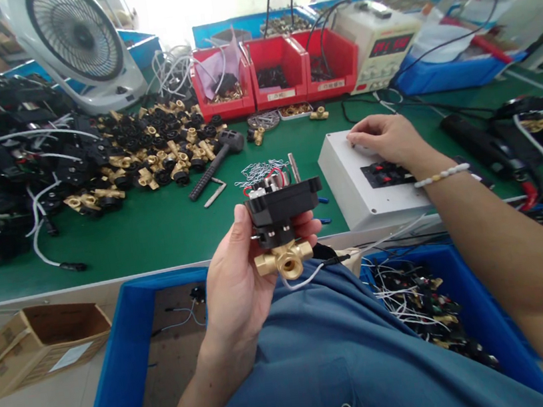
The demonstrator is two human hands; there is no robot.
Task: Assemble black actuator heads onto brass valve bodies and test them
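Holding the brass valve [287,258] by the neck under its black housing [284,205], the left hand [235,283] is wrapped snugly, the brass lying crosswise. Right of and beyond it stands the grey box [349,179]; the right hand [386,137], nearer that, has fingertips bunched on its top, though whether they pinch anything I cannot tell.
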